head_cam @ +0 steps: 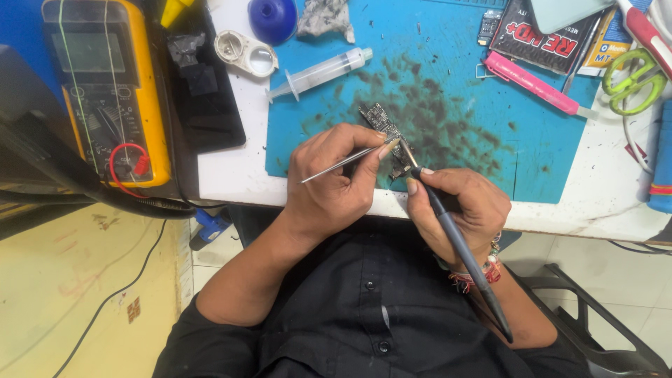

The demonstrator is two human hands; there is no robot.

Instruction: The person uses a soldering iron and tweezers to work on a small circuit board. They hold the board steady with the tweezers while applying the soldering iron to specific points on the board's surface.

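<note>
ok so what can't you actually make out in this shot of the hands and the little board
Head view only:
- Circuit board: its near end is hidden under the fingers of both hands.
- Soldering iron tip: too small to tell whether it touches the board.
- Tweezers tips: covered by the left hand fingertips.
- Right hand: its palm side is hidden.
- Scissors: cut off by the right edge.

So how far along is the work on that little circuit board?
Mid-job, it seems. Done: the bare board lies on the stained blue mat. In hand: the left hand holds tweezers, the right hand a soldering iron, both tips at the board. What is left cannot be told.
</note>
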